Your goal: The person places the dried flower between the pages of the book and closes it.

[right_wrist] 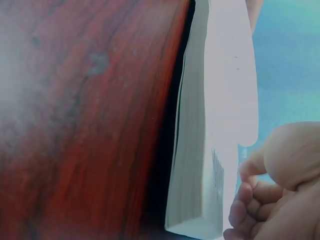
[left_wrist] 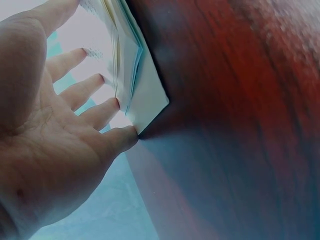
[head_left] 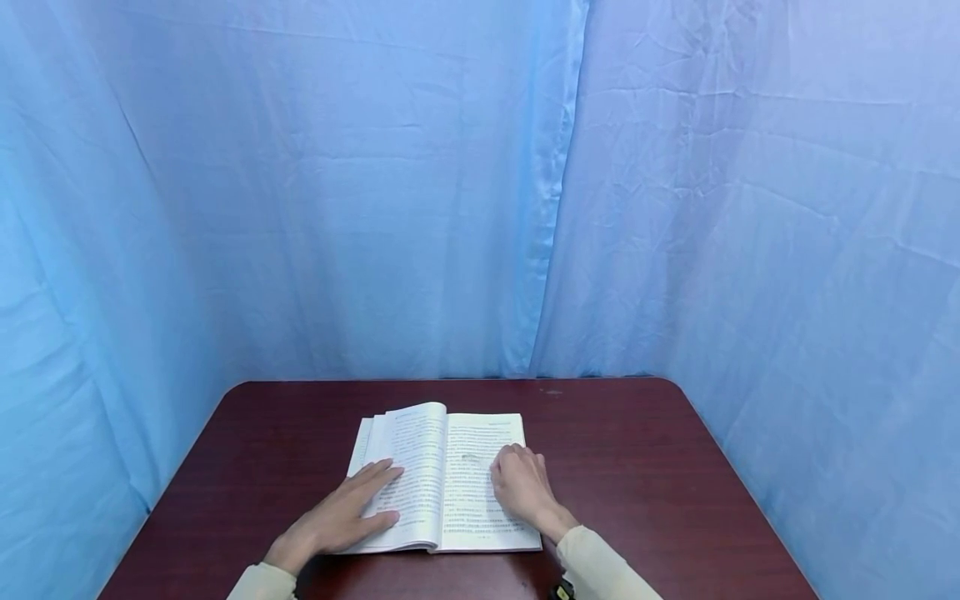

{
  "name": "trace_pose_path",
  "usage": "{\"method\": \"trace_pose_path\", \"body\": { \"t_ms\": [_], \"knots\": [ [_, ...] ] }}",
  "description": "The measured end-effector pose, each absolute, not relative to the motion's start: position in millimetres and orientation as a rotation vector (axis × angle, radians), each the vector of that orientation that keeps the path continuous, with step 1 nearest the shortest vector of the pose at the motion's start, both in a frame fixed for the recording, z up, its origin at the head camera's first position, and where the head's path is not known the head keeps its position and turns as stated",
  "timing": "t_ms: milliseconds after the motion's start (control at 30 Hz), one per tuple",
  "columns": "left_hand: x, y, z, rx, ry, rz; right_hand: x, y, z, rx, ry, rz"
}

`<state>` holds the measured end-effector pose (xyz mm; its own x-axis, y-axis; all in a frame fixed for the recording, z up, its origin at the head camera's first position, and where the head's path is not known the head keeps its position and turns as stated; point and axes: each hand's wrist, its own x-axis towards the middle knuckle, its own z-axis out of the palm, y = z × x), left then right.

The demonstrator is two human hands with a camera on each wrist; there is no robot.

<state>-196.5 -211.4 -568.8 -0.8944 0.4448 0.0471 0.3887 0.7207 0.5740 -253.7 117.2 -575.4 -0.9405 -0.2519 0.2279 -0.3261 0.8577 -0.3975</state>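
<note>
An open book [head_left: 420, 483] with printed pages lies on the table, its left pages fanned and bulging up toward the spine. Across the left page rests my left hand [head_left: 341, 510], its fingers spread. The left wrist view shows the same hand [left_wrist: 60, 115] from the palm side, fingertips touching the pages and the little finger by the book's corner. Over the right page, near its outer edge, is my right hand [head_left: 521, 483] with fingers curled in. In the right wrist view, the thumb of this hand [right_wrist: 277, 185] meets the curled fingers, and nothing shows between them.
The dark reddish-brown table [head_left: 637, 467] extends around the book on every side. Blue curtains [head_left: 360, 208] hang behind the table and along both sides. A small pale mark [head_left: 551, 392] is on the table near its back edge.
</note>
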Motion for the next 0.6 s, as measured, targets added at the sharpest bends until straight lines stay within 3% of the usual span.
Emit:
{"method": "trace_pose_path", "body": {
  "t_ms": [600],
  "knots": [
    [-192,-217,-570,0.624,2.811,0.928,-250,165,-579,0.670,-2.854,0.687]
  ]
}}
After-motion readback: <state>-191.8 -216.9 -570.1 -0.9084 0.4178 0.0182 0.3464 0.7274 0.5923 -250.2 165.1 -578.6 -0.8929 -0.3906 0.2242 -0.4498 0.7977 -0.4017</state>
